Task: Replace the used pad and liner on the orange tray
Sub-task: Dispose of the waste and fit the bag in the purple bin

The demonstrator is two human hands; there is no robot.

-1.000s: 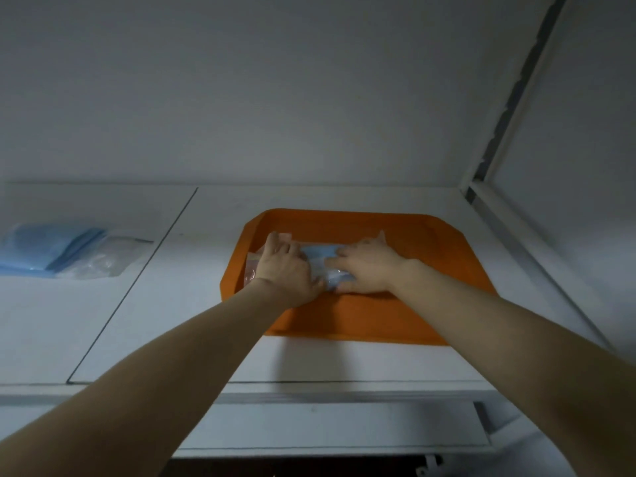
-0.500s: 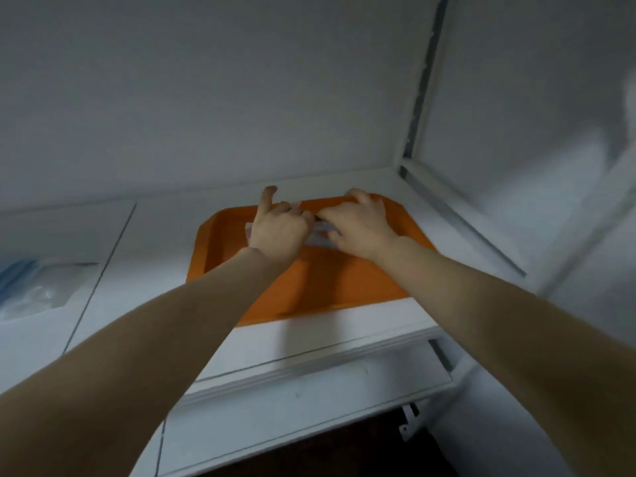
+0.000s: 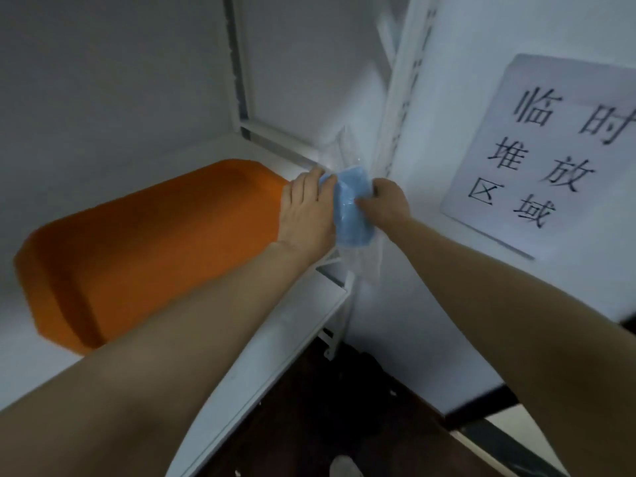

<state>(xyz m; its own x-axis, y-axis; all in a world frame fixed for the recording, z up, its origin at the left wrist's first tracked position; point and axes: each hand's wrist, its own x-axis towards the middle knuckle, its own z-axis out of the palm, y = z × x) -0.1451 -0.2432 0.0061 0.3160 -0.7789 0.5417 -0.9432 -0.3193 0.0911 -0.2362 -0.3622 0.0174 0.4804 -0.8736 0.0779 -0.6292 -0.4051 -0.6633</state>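
Note:
The orange tray lies bare on the white shelf at the left. To its right, past the shelf's corner, both hands hold a folded blue pad wrapped in clear plastic liner. My left hand grips the bundle's left side. My right hand pinches its right side with curled fingers. The liner's loose ends stick out above and hang below the pad.
A white shelf carries the tray, with a white upright post at its right corner. A white table at the right bears a paper sign with black characters. Dark floor shows below.
Both hands lifted the pad and liner off the tray and carried them right, beyond the shelf's corner. The view swung right; the tray now lies bare.

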